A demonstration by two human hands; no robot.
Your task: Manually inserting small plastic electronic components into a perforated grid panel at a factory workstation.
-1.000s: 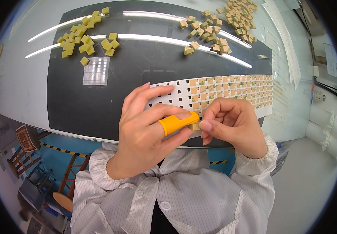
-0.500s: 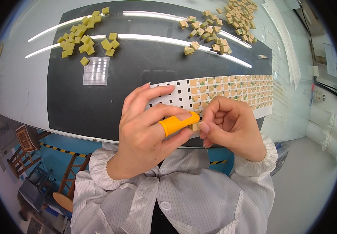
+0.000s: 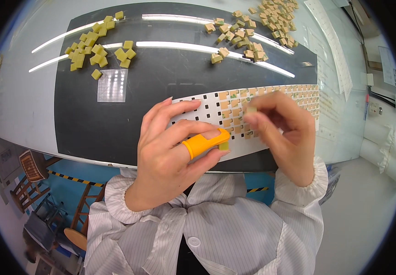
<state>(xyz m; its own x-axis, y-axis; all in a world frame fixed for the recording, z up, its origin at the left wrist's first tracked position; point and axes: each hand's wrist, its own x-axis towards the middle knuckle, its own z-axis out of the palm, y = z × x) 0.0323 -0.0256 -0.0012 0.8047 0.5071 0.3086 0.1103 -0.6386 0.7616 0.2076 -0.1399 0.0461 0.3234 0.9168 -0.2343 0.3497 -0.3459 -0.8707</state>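
Note:
My left hand (image 3: 166, 158) wears an orange finger sleeve (image 3: 203, 143) on its index finger. Between that finger and the thumb it pinches a small yellow-green block (image 3: 224, 146). My right hand (image 3: 284, 130), smeared by motion, has thumb and forefinger together on a small pale greenish piece (image 3: 250, 111), too blurred to name. It hovers over a white sheet (image 3: 248, 145) with rows of dark square holes. Tan notched pieces (image 3: 228, 104) sit in rows over its right part. The sheet's left part shows bare holes around my left fingertips.
Yellow-green blocks (image 3: 88, 43) lie loosely at the far left of the black mat (image 3: 161, 87), beside a clear gridded square (image 3: 111, 85). Tan notched pieces (image 3: 278, 20) are heaped at the far right. A long white ruler-like strip (image 3: 333, 46) lies at the right.
My right hand has moved up and away from my left fingers, taking a small piece with it. My left hand keeps its pinch on the block. The sheet has shifted slightly.

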